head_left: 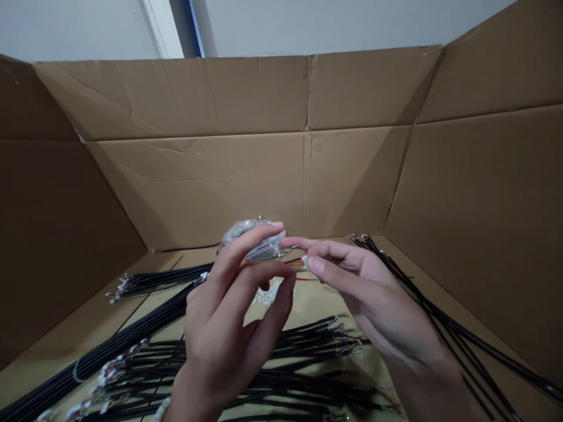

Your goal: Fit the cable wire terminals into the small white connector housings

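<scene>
My right hand (365, 287) pinches a small white connector (305, 262) between thumb and index finger. Thin coloured wires (294, 261), red, orange and dark ones among them, run between the connector and my left hand (233, 316). The thumb and index finger of that hand are closed around the wires, with its other fingers raised. A few wire ends, one of them red, stick out loosely near the connector. Whether the wires sit inside the connector is too small to tell. Beneath my hands lies a pile of small white connectors (267, 293).
Cardboard walls (197, 170) enclose the surface at the back and sides. A clear plastic bag (266, 251) rests near the back wall. Black cable bundles lie at the left (132, 331), in front (303, 346) and along the right (444, 319), many with exposed coloured ends.
</scene>
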{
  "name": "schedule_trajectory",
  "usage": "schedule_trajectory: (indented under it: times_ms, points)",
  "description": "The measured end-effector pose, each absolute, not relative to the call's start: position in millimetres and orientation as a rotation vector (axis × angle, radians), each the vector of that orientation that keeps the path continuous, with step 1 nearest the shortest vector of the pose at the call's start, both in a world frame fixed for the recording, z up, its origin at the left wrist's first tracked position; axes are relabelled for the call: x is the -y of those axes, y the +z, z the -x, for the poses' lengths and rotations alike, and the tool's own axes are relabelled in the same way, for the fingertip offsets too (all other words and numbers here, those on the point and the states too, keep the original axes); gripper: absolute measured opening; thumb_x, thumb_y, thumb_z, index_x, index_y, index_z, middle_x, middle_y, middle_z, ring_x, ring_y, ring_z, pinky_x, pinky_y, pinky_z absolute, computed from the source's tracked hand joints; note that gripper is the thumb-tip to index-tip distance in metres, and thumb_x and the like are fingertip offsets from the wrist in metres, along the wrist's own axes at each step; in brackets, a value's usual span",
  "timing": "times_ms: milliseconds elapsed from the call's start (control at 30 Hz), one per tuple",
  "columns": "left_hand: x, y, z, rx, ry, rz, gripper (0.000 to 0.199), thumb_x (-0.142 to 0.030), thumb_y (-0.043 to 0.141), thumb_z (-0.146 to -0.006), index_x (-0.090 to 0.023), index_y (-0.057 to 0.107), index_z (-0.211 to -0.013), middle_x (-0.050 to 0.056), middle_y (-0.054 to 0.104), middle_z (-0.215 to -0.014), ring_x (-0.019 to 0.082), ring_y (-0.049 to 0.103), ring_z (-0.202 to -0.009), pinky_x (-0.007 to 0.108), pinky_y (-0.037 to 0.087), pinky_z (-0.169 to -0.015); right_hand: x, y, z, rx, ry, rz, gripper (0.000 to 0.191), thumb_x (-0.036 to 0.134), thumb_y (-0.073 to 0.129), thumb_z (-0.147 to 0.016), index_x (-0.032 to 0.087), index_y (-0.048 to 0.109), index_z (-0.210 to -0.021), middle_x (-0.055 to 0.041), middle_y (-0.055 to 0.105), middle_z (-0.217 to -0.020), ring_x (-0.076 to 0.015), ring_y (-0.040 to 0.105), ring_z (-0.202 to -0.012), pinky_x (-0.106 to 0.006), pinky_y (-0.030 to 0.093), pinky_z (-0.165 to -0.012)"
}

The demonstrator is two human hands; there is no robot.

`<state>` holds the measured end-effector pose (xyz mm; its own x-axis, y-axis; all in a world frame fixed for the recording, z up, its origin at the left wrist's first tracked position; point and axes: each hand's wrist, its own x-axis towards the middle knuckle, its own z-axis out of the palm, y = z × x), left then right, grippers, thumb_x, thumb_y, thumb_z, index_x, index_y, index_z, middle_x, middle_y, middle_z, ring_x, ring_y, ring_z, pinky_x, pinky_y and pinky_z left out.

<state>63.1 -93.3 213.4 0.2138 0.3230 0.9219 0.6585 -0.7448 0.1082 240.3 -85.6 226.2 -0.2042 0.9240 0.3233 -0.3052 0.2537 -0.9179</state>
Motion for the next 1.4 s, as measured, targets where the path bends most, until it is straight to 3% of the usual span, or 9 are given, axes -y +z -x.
schedule_trajectory:
  times_ms: [167,967,1200,1400]
  points:
    - [94.0,211.7,-65.5,0.953,-1.558,2.167,0.025,-0.007,0.065,-0.091,-0.029,0.066,-0.103,0.005,0.069,-0.137,0.024,0.077,-0.103,0.036,0.064,-0.078,83.5,224.9,-239.1,1.283,1.295,0.658,0.013,0.031,0.082,-0.087,0.025,0.084,-0.098,-0.0067,0.08,-0.127,-0.0248,0.073,-0.124,-0.044,0.054,-0.112]
    - [97.4,211.9,-66.6,1.004,-1.493,2.116,0.019,-0.013,0.064,-0.094,-0.028,0.067,-0.105,0.004,0.069,-0.138,0.024,0.076,-0.111,0.036,0.066,-0.088,84.0,226.0,-238.7,1.324,1.289,0.62,0.014,0.029,0.079,-0.09,0.027,0.085,-0.103,-0.0054,0.081,-0.125,-0.0239,0.073,-0.122,-0.043,0.055,-0.11]
    - [97.6,214.9,-67.4,0.988,-1.516,2.088,0.016,-0.013,0.065,-0.096,-0.027,0.069,-0.103,0.004,0.071,-0.136,0.023,0.077,-0.108,0.033,0.066,-0.086,80.5,224.4,-239.0,1.294,1.343,0.601,0.018,0.033,0.081,-0.089,0.025,0.085,-0.105,-0.0054,0.08,-0.129,-0.0219,0.072,-0.122,-0.035,0.055,-0.107]
    - [96.5,213.9,-66.3,0.965,-1.53,2.121,0.017,-0.011,0.063,-0.097,-0.024,0.069,-0.106,0.005,0.069,-0.138,0.02,0.075,-0.111,0.031,0.063,-0.094,79.8,223.3,-238.9,1.273,1.375,0.592,0.019,0.034,0.083,-0.087,0.026,0.084,-0.104,-0.0036,0.081,-0.125,-0.0207,0.074,-0.119,-0.034,0.056,-0.106]
